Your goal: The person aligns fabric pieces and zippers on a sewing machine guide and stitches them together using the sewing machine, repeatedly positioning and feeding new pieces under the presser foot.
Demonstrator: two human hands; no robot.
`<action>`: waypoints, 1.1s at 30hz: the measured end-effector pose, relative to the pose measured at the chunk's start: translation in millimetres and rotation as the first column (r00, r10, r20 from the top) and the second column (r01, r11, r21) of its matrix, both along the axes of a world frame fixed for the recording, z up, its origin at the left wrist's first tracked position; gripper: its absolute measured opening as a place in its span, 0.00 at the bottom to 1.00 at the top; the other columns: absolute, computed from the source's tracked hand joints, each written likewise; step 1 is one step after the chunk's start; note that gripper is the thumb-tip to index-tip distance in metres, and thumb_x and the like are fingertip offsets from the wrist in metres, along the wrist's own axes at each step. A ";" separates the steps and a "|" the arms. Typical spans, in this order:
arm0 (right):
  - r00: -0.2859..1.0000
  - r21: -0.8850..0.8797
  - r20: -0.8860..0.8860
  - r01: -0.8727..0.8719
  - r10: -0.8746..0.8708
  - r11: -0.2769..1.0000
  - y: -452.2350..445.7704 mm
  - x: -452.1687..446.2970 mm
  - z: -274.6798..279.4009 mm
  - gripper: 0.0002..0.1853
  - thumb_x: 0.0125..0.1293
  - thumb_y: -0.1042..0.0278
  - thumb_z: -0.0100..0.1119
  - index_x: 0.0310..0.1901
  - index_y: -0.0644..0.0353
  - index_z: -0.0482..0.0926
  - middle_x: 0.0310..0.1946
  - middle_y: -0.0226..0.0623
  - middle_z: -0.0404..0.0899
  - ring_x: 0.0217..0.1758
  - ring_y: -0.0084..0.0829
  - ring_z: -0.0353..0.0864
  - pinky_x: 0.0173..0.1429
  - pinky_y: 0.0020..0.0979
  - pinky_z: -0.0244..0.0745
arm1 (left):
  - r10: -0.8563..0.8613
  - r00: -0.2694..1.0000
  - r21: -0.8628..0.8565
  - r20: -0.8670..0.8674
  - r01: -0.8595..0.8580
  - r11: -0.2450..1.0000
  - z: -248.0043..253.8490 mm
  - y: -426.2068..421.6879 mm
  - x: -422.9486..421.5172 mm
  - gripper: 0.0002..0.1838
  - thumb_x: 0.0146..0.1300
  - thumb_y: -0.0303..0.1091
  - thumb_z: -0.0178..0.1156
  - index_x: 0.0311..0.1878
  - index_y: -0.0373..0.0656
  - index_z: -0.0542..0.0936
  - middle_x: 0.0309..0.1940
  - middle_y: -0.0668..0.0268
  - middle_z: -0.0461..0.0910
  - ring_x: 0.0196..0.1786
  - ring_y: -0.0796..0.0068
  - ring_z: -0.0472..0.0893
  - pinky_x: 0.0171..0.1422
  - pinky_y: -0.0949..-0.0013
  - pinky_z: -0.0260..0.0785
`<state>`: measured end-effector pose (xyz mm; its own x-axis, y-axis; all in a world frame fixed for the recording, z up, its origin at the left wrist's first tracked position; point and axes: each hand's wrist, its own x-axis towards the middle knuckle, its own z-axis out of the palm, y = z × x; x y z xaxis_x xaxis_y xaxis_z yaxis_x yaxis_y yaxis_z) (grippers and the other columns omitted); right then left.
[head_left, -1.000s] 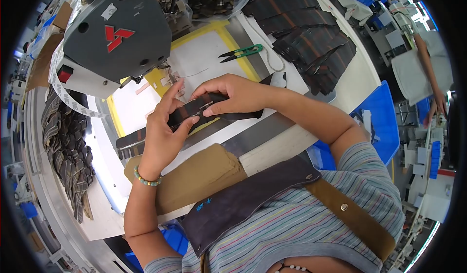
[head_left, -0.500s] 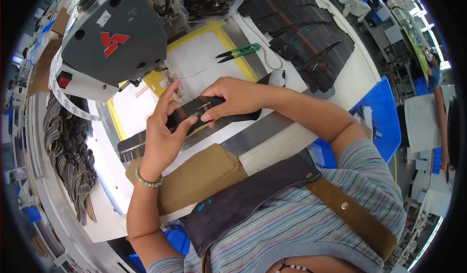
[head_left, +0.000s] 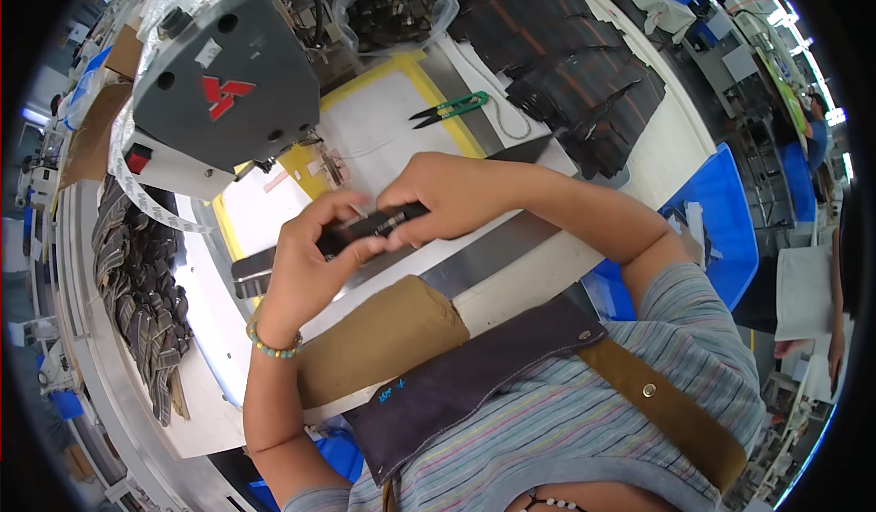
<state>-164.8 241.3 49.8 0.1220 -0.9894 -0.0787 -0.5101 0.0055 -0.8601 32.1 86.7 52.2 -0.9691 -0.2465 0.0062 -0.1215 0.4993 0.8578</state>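
Note:
Between my two hands is a dark striped fabric strap (head_left: 363, 228) with a small metal fitting, perhaps a buckle, on it. My left hand (head_left: 313, 249) pinches its left part, fingers behind and thumb in front. My right hand (head_left: 440, 200) is closed around the right part, the thumb close to the left thumb. Motion blurs the fingertips, and the fingers cover much of the fitting. One dark end of the strap sticks out beyond my left wrist. Both hands are just in front of the sewing machine head (head_left: 228, 88), over the near edge of its white work plate (head_left: 365, 101).
Green-handled thread snips (head_left: 449, 109) lie on the plate's right side. Behind are a plastic bag of metal parts (head_left: 392, 10) and dark striped fabric pieces (head_left: 566, 65). Striped straps (head_left: 146, 302) hang at left. A brown padded roll (head_left: 383, 339) lies before me; a blue bin (head_left: 730, 229) stands right.
The strap has been turned so that its face shows less and it looks narrower. My hands have drawn closer together, fingers curling round it. The camera view has shifted slightly.

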 end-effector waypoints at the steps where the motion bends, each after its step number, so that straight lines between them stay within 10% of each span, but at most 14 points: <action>1: 0.992 -0.074 -0.106 -0.080 0.072 0.994 -0.6 0.6 8.3 0.13 0.68 0.57 0.70 0.40 0.61 0.85 0.26 0.32 0.86 0.29 0.34 0.84 0.38 0.34 0.76 | -0.098 0.994 -0.089 0.047 0.102 0.991 18.8 -0.3 1.3 0.20 0.60 0.29 0.78 0.54 0.37 0.84 0.31 0.68 0.80 0.36 0.82 0.75 0.43 0.73 0.68; 3: 0.927 -0.086 -0.310 -0.249 0.211 0.965 -4.8 5.5 42.6 0.13 0.64 0.58 0.75 0.41 0.58 0.86 0.29 0.34 0.85 0.33 0.44 0.82 0.42 0.38 0.77 | -0.269 0.947 -0.206 0.175 0.302 0.931 56.5 3.1 4.2 0.17 0.59 0.38 0.81 0.38 0.35 0.86 0.27 0.61 0.79 0.30 0.72 0.77 0.36 0.67 0.67; 6: 0.968 -0.644 -0.243 -0.206 0.059 0.737 -15.6 12.5 60.1 0.14 0.62 0.60 0.77 0.45 0.57 0.88 0.39 0.36 0.86 0.41 0.44 0.84 0.49 0.39 0.78 | -0.436 0.876 -0.100 0.207 0.462 0.881 83.4 -1.8 13.9 0.16 0.64 0.39 0.78 0.36 0.34 0.86 0.28 0.54 0.82 0.26 0.59 0.79 0.33 0.61 0.69; 8: 0.994 -0.857 -0.107 -0.090 -0.005 0.508 -21.8 13.5 71.9 0.15 0.61 0.62 0.79 0.47 0.58 0.89 0.47 0.39 0.86 0.48 0.44 0.85 0.55 0.39 0.78 | -0.246 0.967 -0.059 -0.067 0.242 0.968 97.9 -8.9 38.1 0.14 0.69 0.37 0.71 0.39 0.33 0.86 0.31 0.59 0.85 0.27 0.68 0.82 0.32 0.61 0.70; 11: 0.995 -0.882 0.056 0.090 -0.086 0.463 -4.9 -3.0 80.3 0.16 0.72 0.60 0.71 0.53 0.62 0.87 0.54 0.44 0.86 0.59 0.37 0.84 0.61 0.38 0.78 | 0.234 0.897 0.463 -0.374 -0.038 0.886 100.0 -6.7 81.5 0.20 0.83 0.42 0.54 0.65 0.36 0.78 0.50 0.58 0.83 0.45 0.69 0.81 0.50 0.61 0.72; 13: 0.991 -0.800 0.117 0.137 -0.071 0.585 -12.0 11.5 70.3 0.20 0.72 0.58 0.70 0.59 0.60 0.84 0.57 0.44 0.84 0.64 0.40 0.81 0.66 0.40 0.75 | 0.353 0.799 0.676 -0.488 0.089 0.732 101.4 -15.8 97.6 0.27 0.87 0.44 0.44 0.79 0.39 0.66 0.68 0.55 0.78 0.73 0.63 0.74 0.79 0.56 0.65; 17: 0.943 -0.223 0.290 -0.100 0.164 0.970 -34.3 51.7 27.6 0.47 0.72 0.46 0.70 0.83 0.60 0.59 0.81 0.45 0.64 0.79 0.37 0.68 0.83 0.42 0.60 | 0.641 0.684 0.812 -0.347 -0.124 0.571 70.8 8.9 77.6 0.27 0.88 0.45 0.43 0.80 0.40 0.65 0.77 0.51 0.72 0.73 0.60 0.78 0.79 0.55 0.70; 19: 0.826 0.083 0.543 -0.228 0.147 0.970 -40.7 61.6 10.3 0.37 0.75 0.53 0.69 0.74 0.70 0.69 0.66 0.42 0.81 0.65 0.28 0.80 0.75 0.35 0.71 | 0.662 0.690 0.838 -0.293 -0.148 0.525 45.9 13.9 69.2 0.27 0.88 0.42 0.44 0.82 0.42 0.62 0.80 0.53 0.69 0.76 0.61 0.75 0.81 0.55 0.66; 22: 0.892 0.417 0.445 -0.128 -0.079 0.900 -39.7 55.5 8.5 0.25 0.77 0.57 0.67 0.65 0.68 0.78 0.54 0.32 0.87 0.55 0.22 0.83 0.65 0.30 0.77 | 0.661 0.705 0.861 -0.257 -0.145 0.488 20.3 11.0 68.5 0.27 0.85 0.33 0.49 0.83 0.42 0.61 0.79 0.59 0.69 0.74 0.69 0.75 0.81 0.58 0.66; 33: 0.875 0.399 0.463 -0.063 -0.142 0.915 -31.6 38.1 -4.5 0.16 0.79 0.63 0.64 0.60 0.64 0.82 0.47 0.26 0.85 0.49 0.17 0.81 0.58 0.28 0.77 | 0.702 0.694 0.894 -0.161 -0.198 0.401 -13.3 -3.8 77.8 0.24 0.81 0.28 0.55 0.77 0.47 0.70 0.67 0.67 0.81 0.68 0.73 0.79 0.76 0.61 0.69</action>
<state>-126.7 209.7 45.3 0.2064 -0.8926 -0.4008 -0.0335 0.4030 -0.9146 109.9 82.9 38.9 -0.6195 -0.7826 -0.0615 0.4107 -0.3900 0.8242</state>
